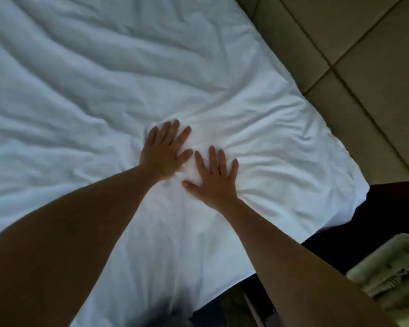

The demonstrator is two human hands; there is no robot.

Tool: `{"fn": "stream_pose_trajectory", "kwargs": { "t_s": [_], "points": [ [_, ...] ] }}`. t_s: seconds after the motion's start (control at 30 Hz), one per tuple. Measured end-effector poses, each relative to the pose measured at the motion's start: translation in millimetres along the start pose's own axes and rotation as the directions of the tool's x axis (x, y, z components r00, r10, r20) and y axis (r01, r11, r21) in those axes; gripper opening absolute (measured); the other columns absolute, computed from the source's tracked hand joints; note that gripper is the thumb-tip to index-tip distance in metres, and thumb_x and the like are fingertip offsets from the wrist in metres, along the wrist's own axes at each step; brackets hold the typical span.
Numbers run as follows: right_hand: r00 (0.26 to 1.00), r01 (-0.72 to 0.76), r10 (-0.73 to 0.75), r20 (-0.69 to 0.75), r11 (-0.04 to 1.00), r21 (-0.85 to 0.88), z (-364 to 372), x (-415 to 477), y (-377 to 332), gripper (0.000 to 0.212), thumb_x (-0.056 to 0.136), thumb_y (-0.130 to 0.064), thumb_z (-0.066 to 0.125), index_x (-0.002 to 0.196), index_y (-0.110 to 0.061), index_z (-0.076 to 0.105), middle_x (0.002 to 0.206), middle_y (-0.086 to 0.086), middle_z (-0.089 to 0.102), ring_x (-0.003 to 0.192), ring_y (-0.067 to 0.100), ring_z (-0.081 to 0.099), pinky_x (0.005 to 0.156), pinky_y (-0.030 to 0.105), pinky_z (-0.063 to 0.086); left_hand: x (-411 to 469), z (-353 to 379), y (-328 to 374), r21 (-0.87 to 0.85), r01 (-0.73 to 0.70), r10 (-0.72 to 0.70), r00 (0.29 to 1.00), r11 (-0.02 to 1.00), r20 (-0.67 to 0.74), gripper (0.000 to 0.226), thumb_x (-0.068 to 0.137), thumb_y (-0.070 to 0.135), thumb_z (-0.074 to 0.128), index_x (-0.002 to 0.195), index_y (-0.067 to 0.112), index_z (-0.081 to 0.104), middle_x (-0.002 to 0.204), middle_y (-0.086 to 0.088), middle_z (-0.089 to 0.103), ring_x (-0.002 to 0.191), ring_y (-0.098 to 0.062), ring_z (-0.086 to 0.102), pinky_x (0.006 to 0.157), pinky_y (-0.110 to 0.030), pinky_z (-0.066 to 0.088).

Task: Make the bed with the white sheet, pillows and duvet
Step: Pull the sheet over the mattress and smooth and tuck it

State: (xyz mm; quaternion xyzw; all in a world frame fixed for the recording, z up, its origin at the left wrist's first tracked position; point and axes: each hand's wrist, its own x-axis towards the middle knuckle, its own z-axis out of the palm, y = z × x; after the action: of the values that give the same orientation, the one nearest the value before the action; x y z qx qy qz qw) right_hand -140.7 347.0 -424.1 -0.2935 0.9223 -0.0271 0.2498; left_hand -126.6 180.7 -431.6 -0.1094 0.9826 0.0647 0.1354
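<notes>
Forearms (69, 232) lead to left hand (164, 153) and right hand (213, 178) pressing white sheet (80, 79).

Head view, looking steeply down, close over white sheet (104, 79)

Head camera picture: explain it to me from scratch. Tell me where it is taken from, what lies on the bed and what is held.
There is no machine here: a person wears one wide-angle camera on the head, and it looks forward and down at that person's own two bare hands. The left hand and the right hand lie flat, side by side, fingers spread, pressing on the white sheet, which is spread out and full of wrinkles. Nothing is held; neither hand curls round the cloth. No pillows show. To the right lies a tiled floor, and at the lower right a pale padded thing too blurred to name.
</notes>
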Motion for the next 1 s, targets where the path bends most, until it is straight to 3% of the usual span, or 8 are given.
{"fn": "stream_pose_trajectory", "kwargs": {
  "t_s": [0.1, 0.23, 0.37, 0.53, 0.63, 0.7, 0.83, 1.0],
  "points": [
    [0.985, -0.035, 0.026, -0.168, 0.998, -0.048, 6.7, 5.2, -21.6, 0.11, 0.062, -0.083, -0.012, 0.15, -0.018, 0.005, 0.158, 0.011, 0.0, 0.144, 0.035, 0.0, 0.109, 0.055, -0.009, -22.4, 5.9, -32.6, -0.014, 0.046, -0.047, 0.998, 0.999, -0.042, 0.074, 0.083, 0.065, 0.003, 0.149, 0.032, 0.002, 0.159, -0.001, -0.001, 0.146, -0.019, -0.001, 0.115, -0.039, -0.005],
    [0.983, 0.179, -0.181, -0.013, 0.98, -0.091, 12.6, 2.3, -67.3, 0.106, 0.064, -0.082, 0.004, 0.149, -0.021, -0.009, 0.157, 0.002, -0.016, 0.143, 0.023, -0.018, 0.108, 0.048, -0.021, -59.4, 17.3, -73.9, -0.064, 0.195, -0.201, 0.974, 0.979, -0.105, 0.072, 0.088, 0.064, 0.011, 0.149, 0.029, -0.004, 0.159, 0.002, -0.006, 0.146, -0.017, -0.004, 0.113, -0.04, -0.011],
    [0.967, 0.256, -0.255, 0.029, 0.961, -0.108, 37.3, -8.7, -133.9, 0.103, 0.056, -0.078, -0.005, 0.148, -0.033, -0.01, 0.156, 0.002, -0.019, 0.143, 0.027, -0.02, 0.107, 0.053, -0.019, -116.1, 25.0, -135.0, -0.114, 0.412, -0.42, 0.905, 0.904, -0.063, 0.067, 0.094, 0.057, 0.024, 0.149, 0.031, -0.005, 0.158, 0.004, -0.007, 0.146, -0.019, -0.005, 0.115, -0.046, -0.005],
    [0.852, 0.482, -0.449, 0.271, 0.874, -0.068, 59.9, -47.3, -219.9, 0.084, 0.07, -0.08, 0.006, 0.146, -0.045, -0.001, 0.156, -0.002, -0.019, 0.14, 0.03, -0.025, 0.108, 0.055, -0.018, -219.9, 30.4, -241.0, -0.192, 0.626, -0.637, 0.771, 0.756, 0.004, 0.059, 0.098, 0.047, 0.029, 0.15, 0.03, 0.006, 0.159, -0.006, 0.001, 0.146, -0.028, 0.005, 0.113, -0.054, 0.004],
    [0.903, 0.414, -0.417, 0.107, 0.909, 0.054, 67.0, -65.5, -260.9, 0.064, 0.089, -0.066, 0.024, 0.147, -0.041, 0.01, 0.158, -0.008, -0.003, 0.144, 0.018, -0.014, 0.11, 0.044, -0.018, -271.8, 27.6, -286.2, -0.178, 0.525, -0.519, 0.851, 0.832, 0.083, 0.056, 0.095, 0.022, 0.048, 0.145, 0.006, 0.028, 0.15, -0.034, 0.009, 0.136, -0.055, 0.012, 0.112, -0.061, 0.01],
    [0.936, 0.348, -0.349, -0.048, 0.937, -0.016, 72.0, -72.7, -275.1, 0.071, 0.088, -0.066, 0.028, 0.149, -0.035, 0.005, 0.158, -0.005, -0.004, 0.145, 0.018, -0.011, 0.11, 0.043, -0.018, -286.8, 27.8, -293.9, -0.234, 0.512, -0.508, 0.857, 0.826, 0.082, 0.066, 0.095, 0.037, 0.042, 0.144, -0.003, 0.026, 0.151, -0.031, 0.012, 0.14, -0.046, 0.013, 0.114, -0.049, 0.008],
    [0.961, 0.259, -0.249, 0.117, 0.962, -0.083, 91.9, -79.0, -291.3, 0.088, 0.082, -0.069, 0.042, 0.148, -0.034, -0.005, 0.156, 0.004, -0.019, 0.143, 0.027, -0.019, 0.11, 0.051, -0.015, -308.4, 47.7, -275.1, -0.188, 0.326, -0.31, 0.944, 0.927, 0.11, 0.092, 0.072, 0.067, 0.007, 0.15, 0.019, 0.012, 0.158, -0.005, 0.008, 0.146, -0.021, 0.01, 0.115, -0.039, 0.007],
    [0.97, 0.237, -0.242, 0.0, 0.95, -0.204, 116.2, -78.2, -293.8, 0.068, 0.084, -0.069, 0.016, 0.145, -0.045, -0.002, 0.156, 0.005, -0.017, 0.142, 0.033, -0.017, 0.11, 0.054, -0.012, -312.9, 69.2, -290.1, -0.101, 0.175, -0.19, 0.966, 0.979, -0.174, 0.052, 0.09, 0.044, 0.029, 0.129, 0.023, 0.057, 0.136, -0.012, 0.053, 0.123, -0.034, 0.052, 0.102, -0.041, 0.026]
  ]
}}
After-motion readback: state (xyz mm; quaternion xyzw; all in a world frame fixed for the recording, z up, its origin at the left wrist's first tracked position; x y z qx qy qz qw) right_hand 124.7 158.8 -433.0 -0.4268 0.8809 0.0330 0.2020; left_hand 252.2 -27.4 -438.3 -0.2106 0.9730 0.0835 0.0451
